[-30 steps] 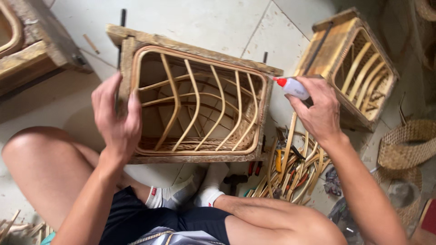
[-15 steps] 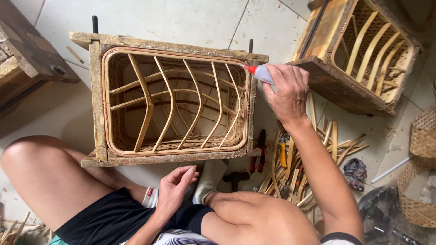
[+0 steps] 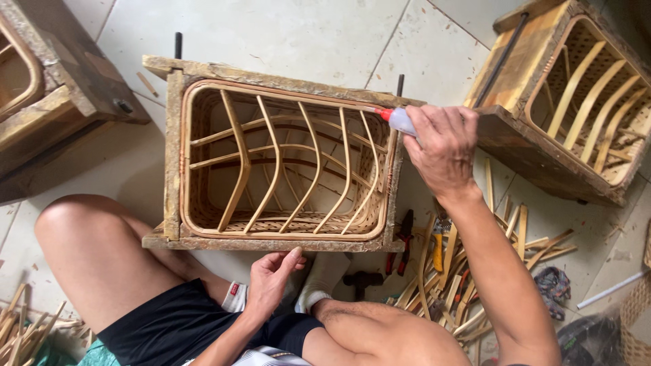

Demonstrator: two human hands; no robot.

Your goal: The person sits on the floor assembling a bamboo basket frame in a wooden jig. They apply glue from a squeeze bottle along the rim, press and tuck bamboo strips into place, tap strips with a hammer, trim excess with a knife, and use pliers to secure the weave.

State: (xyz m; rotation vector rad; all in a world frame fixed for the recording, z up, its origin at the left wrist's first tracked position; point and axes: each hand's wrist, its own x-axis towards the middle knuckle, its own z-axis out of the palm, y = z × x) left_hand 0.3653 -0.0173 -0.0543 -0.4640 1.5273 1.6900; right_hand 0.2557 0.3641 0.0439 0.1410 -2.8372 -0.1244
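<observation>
A wooden box frame (image 3: 171,156) lies on the floor with a woven rattan basket (image 3: 285,163) of curved ribs set inside it. My right hand (image 3: 442,146) grips a small glue bottle (image 3: 398,120) with a red tip; the tip touches the basket's rim at the frame's far right corner. My left hand (image 3: 271,274) rests with fingers apart at the frame's near edge, by my thigh, holding nothing.
A second frame with a rattan basket (image 3: 576,102) stands at the right. Another wooden frame (image 3: 47,102) sits at the far left. Rattan strips and pliers (image 3: 441,257) lie on the tiles at right; more strips (image 3: 27,325) at the lower left.
My left hand came off the frame's left side and dropped to its near edge. My right hand brought the glue bottle down to the rim at the right corner.
</observation>
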